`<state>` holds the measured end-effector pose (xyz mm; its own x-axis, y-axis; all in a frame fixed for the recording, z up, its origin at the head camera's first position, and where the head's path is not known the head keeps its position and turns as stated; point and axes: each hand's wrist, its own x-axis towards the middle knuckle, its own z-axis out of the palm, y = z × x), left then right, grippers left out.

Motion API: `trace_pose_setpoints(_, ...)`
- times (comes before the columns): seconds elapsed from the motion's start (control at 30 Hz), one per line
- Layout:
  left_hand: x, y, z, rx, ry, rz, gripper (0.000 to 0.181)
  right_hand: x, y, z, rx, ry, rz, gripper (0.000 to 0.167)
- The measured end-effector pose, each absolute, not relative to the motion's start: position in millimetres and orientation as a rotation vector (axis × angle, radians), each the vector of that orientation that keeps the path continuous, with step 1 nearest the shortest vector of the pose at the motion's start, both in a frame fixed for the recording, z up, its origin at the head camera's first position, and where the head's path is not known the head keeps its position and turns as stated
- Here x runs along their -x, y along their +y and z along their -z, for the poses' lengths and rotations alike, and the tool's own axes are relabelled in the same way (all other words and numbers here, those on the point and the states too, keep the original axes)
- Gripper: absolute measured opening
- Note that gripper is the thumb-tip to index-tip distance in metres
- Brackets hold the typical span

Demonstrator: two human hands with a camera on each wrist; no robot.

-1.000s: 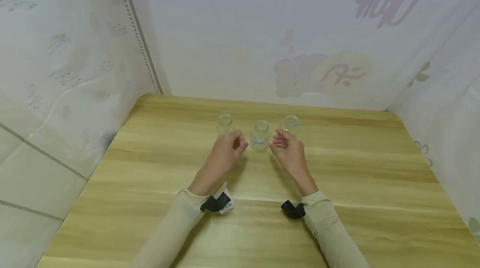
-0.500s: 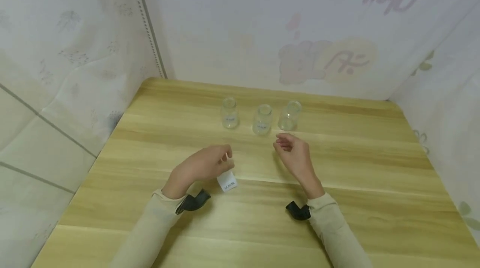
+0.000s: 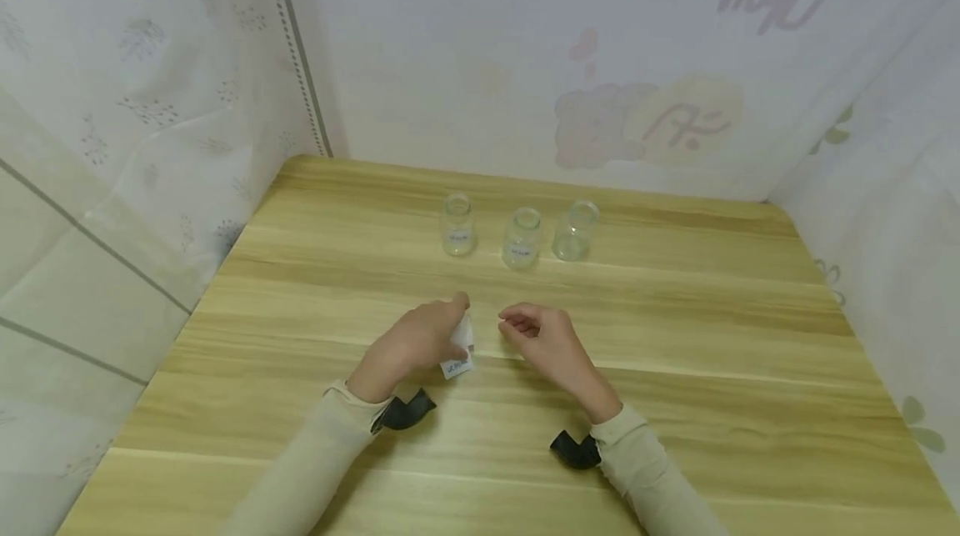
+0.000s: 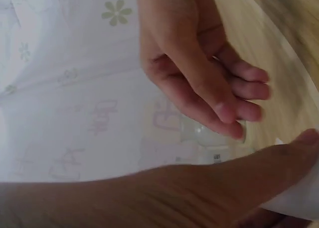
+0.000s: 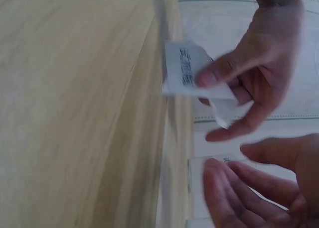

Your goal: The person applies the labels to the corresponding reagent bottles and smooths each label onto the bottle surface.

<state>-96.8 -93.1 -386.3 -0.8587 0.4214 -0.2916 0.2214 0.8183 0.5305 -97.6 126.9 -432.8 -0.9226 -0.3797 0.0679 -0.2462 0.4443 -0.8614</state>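
My left hand [image 3: 416,344] pinches a folded white sheet of printed labels [image 5: 175,63] between thumb and fingers, low over the table; the right wrist view shows dark lettering on it. Facing it from the right is my right hand [image 3: 551,344], fingers loosely bent and thumb apart, with nothing visible in its grasp. Beyond both hands stand three clear, lidless glass jars. The left jar [image 3: 458,223] and the middle jar [image 3: 522,237] each bear a small white label with dark print. No label shows on the right jar [image 3: 574,232].
The wood-grain table [image 3: 697,328] meets a pale printed curtain [image 3: 450,61] behind the jars, and similar sheeting hangs at both sides. Black curved bands [image 3: 405,409] sit at the wrists over beige sleeves.
Both hands have drawn back from the jars toward the person. The left hand has taken hold of the label sheet that lay on the table. The right hand has moved left toward it.
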Motion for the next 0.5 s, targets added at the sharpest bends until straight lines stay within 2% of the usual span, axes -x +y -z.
trace_pose_setpoints(0.23, 94, -92, 360, -0.697, 2.57, -1.037, 0.05, 96, 131, 413, 0.734, 2.193, 1.508, 0.025)
trace_pose_setpoints(0.37, 90, -91, 339, -0.838, 2.526, -1.188, 0.052, 95, 139, 392, 0.876, 2.079, 1.586, 0.017)
trace_pose_setpoints(0.5, 85, -85, 322, -0.951, 2.488, -1.317, 0.057, 94, 148, 375, 0.962, 2.0, 1.721, 0.015)
